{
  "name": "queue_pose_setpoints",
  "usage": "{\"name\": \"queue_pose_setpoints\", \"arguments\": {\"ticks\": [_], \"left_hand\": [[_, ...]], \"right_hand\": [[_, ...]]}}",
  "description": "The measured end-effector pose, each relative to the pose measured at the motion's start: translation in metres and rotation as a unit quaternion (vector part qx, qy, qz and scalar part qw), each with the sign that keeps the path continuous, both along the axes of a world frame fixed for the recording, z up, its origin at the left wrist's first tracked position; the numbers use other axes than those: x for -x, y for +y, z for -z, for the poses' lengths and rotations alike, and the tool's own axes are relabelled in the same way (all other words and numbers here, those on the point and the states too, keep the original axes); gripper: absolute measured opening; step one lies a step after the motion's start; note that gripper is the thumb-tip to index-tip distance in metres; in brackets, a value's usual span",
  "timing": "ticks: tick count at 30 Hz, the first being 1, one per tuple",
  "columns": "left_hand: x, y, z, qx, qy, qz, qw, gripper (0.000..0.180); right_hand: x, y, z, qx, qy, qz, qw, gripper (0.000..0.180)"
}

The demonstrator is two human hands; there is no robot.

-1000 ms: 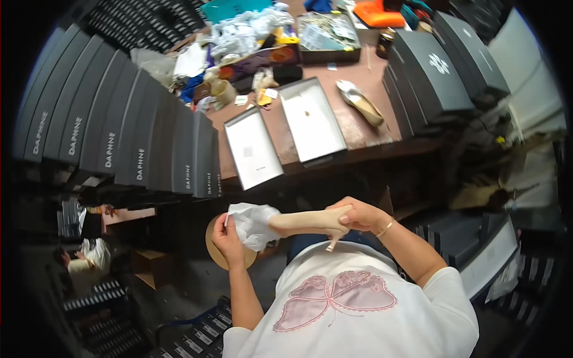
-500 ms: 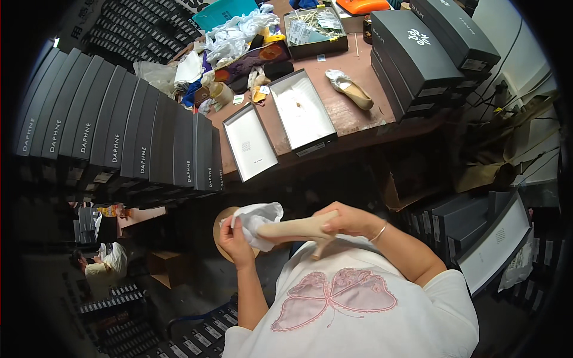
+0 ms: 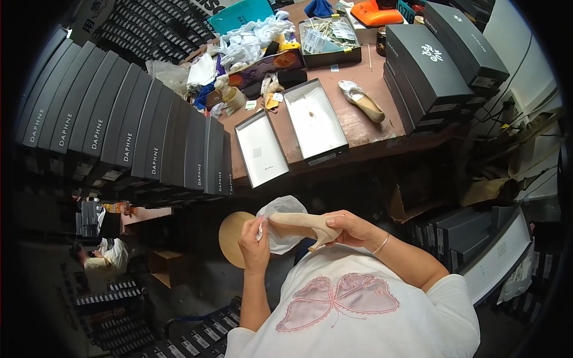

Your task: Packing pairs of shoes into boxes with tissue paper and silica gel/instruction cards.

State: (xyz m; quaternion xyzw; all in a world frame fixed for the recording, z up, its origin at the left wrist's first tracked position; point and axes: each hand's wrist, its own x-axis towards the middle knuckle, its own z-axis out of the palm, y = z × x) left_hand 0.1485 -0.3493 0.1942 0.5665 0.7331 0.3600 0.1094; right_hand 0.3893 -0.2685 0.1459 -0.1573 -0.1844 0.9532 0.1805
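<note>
In front of my chest, a beige high-heeled shoe (image 3: 303, 222) lies sideways, its toe pointing left. My right hand (image 3: 353, 230) grips it at the back end, with the heel hanging down. My left hand (image 3: 255, 246) pinches the edge of a thin white sheet (image 3: 283, 243), tissue or soft cloth; I cannot tell which. The sheet spreads around and below the toe. On the table, a second beige shoe (image 3: 365, 104) lies with white stuffing in its opening. Left of it are an open shoebox (image 3: 314, 119) and its upturned lid (image 3: 261, 149), both white inside.
Dark shoeboxes (image 3: 128, 128) stand in a long row at the left; more boxes (image 3: 427, 68) are stacked at the table's right. Crumpled white paper (image 3: 253, 39) and a box of small sticks and packets (image 3: 328, 42) lie at the back. A round stool (image 3: 234, 238) is below; another person (image 3: 107, 262) sits far left.
The shoe's toe has come over the white sheet, which now spreads wider around it. My left hand has moved right, closer to my right hand. The whole view has shifted slightly.
</note>
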Motion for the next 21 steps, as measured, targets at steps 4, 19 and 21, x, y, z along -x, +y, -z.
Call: {"name": "queue_pose_setpoints", "arguments": {"ticks": [4,19,21], "left_hand": [[-0.033,0.005,-0.036,-0.073,0.005,0.009,0.997,0.014],[-0.006,0.114,0.002,-0.073,-0.064,0.346,0.933,0.037],[0.012,0.128,0.004,-0.045,-0.095,0.349,0.931,0.053]], "right_hand": [[0.044,-0.007,-0.03,0.149,0.024,0.136,0.979,0.036],[0.129,0.133,0.014,-0.334,-0.136,0.205,0.91,0.042],[0.126,0.164,0.012,-0.423,-0.158,0.188,0.872,0.042]]}}
